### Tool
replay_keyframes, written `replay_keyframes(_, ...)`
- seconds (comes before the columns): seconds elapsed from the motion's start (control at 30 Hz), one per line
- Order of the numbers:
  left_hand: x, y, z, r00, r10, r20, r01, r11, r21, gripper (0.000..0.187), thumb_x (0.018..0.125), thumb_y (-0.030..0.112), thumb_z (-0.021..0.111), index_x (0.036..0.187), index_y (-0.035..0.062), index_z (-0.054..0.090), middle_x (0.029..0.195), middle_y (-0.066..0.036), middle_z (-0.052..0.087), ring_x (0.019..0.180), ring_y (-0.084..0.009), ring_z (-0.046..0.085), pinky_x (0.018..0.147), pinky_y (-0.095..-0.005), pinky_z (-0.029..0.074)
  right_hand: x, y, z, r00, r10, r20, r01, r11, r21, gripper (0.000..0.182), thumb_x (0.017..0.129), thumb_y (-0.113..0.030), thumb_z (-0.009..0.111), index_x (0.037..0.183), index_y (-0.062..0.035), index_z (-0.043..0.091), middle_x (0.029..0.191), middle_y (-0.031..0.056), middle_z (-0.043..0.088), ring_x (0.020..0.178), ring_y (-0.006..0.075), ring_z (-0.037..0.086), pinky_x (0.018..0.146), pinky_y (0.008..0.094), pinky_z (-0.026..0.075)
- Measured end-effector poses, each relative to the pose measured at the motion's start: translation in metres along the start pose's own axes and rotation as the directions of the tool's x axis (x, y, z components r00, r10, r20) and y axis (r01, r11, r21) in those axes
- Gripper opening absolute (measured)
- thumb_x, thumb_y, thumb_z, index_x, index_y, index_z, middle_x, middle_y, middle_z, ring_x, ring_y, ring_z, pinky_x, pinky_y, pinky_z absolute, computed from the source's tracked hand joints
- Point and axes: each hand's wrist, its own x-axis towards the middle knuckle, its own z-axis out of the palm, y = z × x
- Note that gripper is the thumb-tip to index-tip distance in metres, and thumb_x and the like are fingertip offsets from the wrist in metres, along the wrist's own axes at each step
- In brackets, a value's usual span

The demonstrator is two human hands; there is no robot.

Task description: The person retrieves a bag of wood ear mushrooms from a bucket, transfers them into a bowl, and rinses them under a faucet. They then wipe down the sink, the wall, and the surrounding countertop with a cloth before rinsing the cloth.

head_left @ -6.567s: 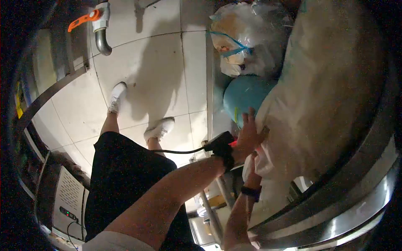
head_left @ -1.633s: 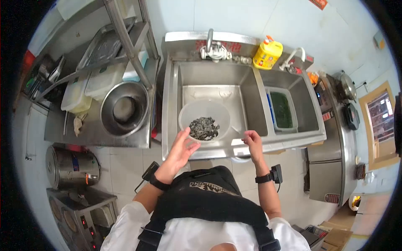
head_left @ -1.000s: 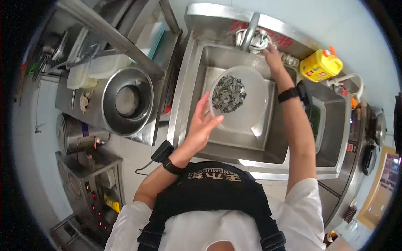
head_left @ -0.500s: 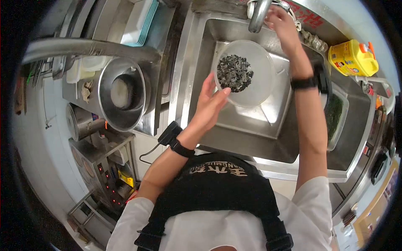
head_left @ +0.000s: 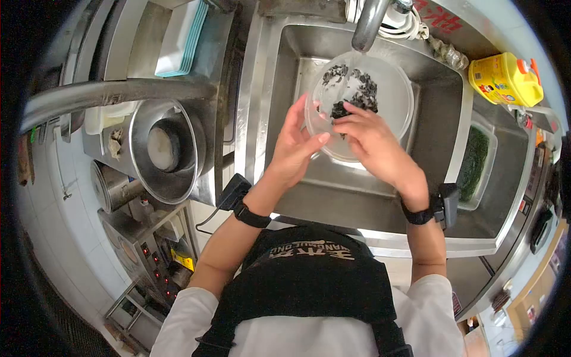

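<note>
A round, see-through plastic bowl (head_left: pixel 389 128) is held in the sink beneath the tap (head_left: pixel 369 27), and a thin stream of water seems to fall into it. My left hand (head_left: pixel 294 140) grips its left rim, thumb and fingers on either side of the wall. Dark, flaky pieces (head_left: pixel 364 89) lie inside, spread in a broken ring with a pale gap in the middle. Over the bowl's near side, my right hand (head_left: pixel 372 140) reaches in. Its fingers are slightly bent and apart, the tips touching the dark pieces; nothing shows gripped in them.
The steel sink (head_left: pixel 437 119) surrounds the bowl. In the right basin sits a container of dark green stuff (head_left: pixel 474 163). A yellow jug (head_left: pixel 504 80) stands at the back right, beside a coiled white cable (head_left: pixel 398 30). Left are a large metal bowl (head_left: pixel 189 143) and stacked trays (head_left: pixel 178 44).
My right hand has come down from beside the tap into the bowl. Water now appears to run, and the dark pieces have spread from one heap. My left hand keeps its hold.
</note>
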Motion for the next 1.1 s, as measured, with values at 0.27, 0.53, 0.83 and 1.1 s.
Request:
replay_keyframes(0.27,-0.002,0.018,0.012,0.998,0.068,-0.013,-0.068,0.998,0.007,0.078,0.072,-0.005,0.061,0.136,0.0112,0.020,0.130,-0.005,0.029,0.116,-0.0176,0.035,0.089,-0.0317,0.042,0.011,-0.011,-0.017,0.924,0.172,-0.341,-0.220,0.970,-0.108,0.035,0.073,-0.003,0.055,0.108,-0.0007,0.050,0.118,0.0200,0.043,0.102,0.0376,0.044,0.092,0.0432,0.036)
replay_keyframes(0.53,-0.004,0.013,0.010,0.996,0.089,-0.021,-0.088,0.995,0.046,0.082,0.069,-0.005,0.064,0.136,0.0110,0.021,0.132,-0.007,0.026,0.116,-0.0203,0.033,0.091,-0.0320,0.040,0.012,0.000,0.002,0.985,0.040,-0.168,-0.078,0.971,-0.227,0.048,0.073,-0.004,0.056,0.119,-0.0008,0.043,0.127,0.0225,0.035,0.113,0.0382,0.038,0.095,0.0420,0.034)
replay_keyframes(0.83,-0.007,0.014,0.012,0.997,0.072,0.017,-0.073,0.996,0.043,0.082,0.069,-0.006,0.063,0.136,0.0107,0.021,0.133,-0.008,0.026,0.120,-0.0211,0.031,0.094,-0.0344,0.038,0.022,-0.005,0.001,0.913,0.040,-0.405,-0.158,0.952,-0.263,0.037,0.070,-0.001,0.056,0.107,-0.0010,0.053,0.113,0.0150,0.049,0.103,0.0349,0.046,0.090,0.0409,0.038)
replay_keyframes(1.1,-0.007,0.015,0.012,0.997,0.077,0.023,-0.078,0.995,0.066,0.082,0.068,-0.005,0.064,0.136,0.0082,0.020,0.134,-0.007,0.024,0.122,-0.0199,0.030,0.096,-0.0348,0.036,0.028,-0.016,0.002,0.938,0.065,-0.340,-0.079,0.997,-0.025,0.040,0.070,0.001,0.054,0.110,-0.0024,0.052,0.116,0.0130,0.050,0.109,0.0339,0.044,0.093,0.0387,0.036)
